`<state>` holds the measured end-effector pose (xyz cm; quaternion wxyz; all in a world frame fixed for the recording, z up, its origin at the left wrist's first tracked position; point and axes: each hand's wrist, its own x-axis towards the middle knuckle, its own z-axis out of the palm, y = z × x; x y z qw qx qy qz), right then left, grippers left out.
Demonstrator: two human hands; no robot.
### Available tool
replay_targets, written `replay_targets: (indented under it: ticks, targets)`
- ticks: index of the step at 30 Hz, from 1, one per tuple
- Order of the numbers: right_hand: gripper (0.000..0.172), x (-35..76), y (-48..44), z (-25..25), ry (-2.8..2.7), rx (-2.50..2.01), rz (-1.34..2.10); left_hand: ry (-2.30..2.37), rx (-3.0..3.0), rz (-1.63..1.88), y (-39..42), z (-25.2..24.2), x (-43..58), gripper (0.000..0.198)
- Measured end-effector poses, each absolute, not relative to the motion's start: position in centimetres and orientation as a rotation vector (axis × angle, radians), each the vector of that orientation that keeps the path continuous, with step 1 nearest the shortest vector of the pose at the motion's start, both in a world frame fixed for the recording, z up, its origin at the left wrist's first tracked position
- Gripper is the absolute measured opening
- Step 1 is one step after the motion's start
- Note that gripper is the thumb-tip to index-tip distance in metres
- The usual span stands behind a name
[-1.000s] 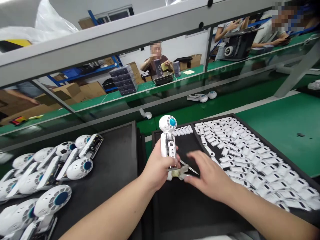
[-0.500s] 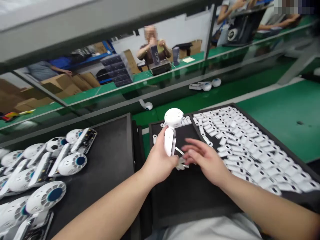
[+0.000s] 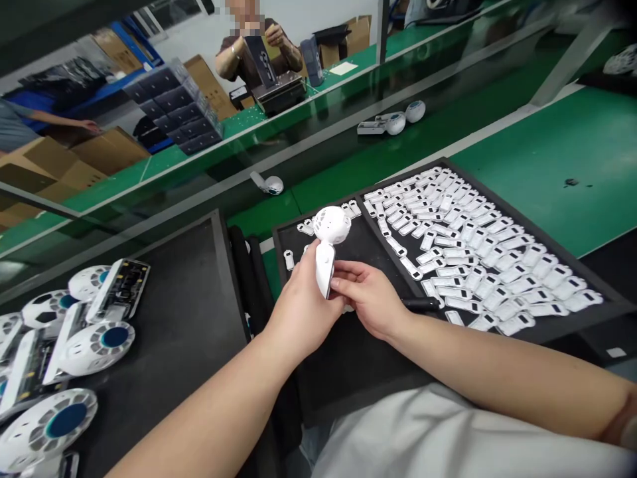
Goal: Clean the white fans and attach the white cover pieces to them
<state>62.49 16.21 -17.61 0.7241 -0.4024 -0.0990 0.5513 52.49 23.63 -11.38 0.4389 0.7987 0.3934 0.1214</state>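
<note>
My left hand [image 3: 301, 302] is wrapped around the handle of a white handheld fan [image 3: 326, 262]. The fan stands upright, its round, vented head [image 3: 332, 224] on top. From the right side, my right hand [image 3: 367, 292] presses its fingers against the handle; whether a small part sits under those fingertips is hidden. Beneath both hands is a black tray [image 3: 358, 372] with several flat white covers [image 3: 351, 209] along its far edge. A black stick-like tool [image 3: 421, 303] lies just beyond my right wrist.
Rows of white covers fill a black tray [image 3: 478, 245] on the right. Fans with exposed circuit boards [image 3: 107, 345] lie on the left tray [image 3: 179, 318]. More fans [image 3: 395, 123] rest on the green belt behind. A person [image 3: 259, 56] works across the line beside stacked boxes [image 3: 174, 106].
My right hand has moved left from open fingers beside the fan to contact with its handle. The fan's handle has turned slightly in my left hand. The camera view has shifted.
</note>
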Motion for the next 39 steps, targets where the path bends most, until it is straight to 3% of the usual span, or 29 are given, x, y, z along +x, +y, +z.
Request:
replay_targets:
  ticks: [15,21,26,39]
  targets:
    - [0.031,63.2,16.4,-18.0,-0.141,-0.815,1.287,1.029,1.820,0.275,23.4,-10.8,52.5,0.092]
    - [0.028,63.7,15.9,-17.5,-0.082,-0.765,1.124,0.997,1.792,0.340,23.4,-11.1,52.4,0.092]
    - [0.026,64.7,15.3,-17.8,-0.133,-0.551,1.399,0.956,1.716,0.474,23.6,-10.7,52.6,0.079]
    - [0.029,65.3,13.5,-18.7,-0.272,-0.569,1.502,0.918,1.642,0.330,22.8,-11.4,52.3,0.097]
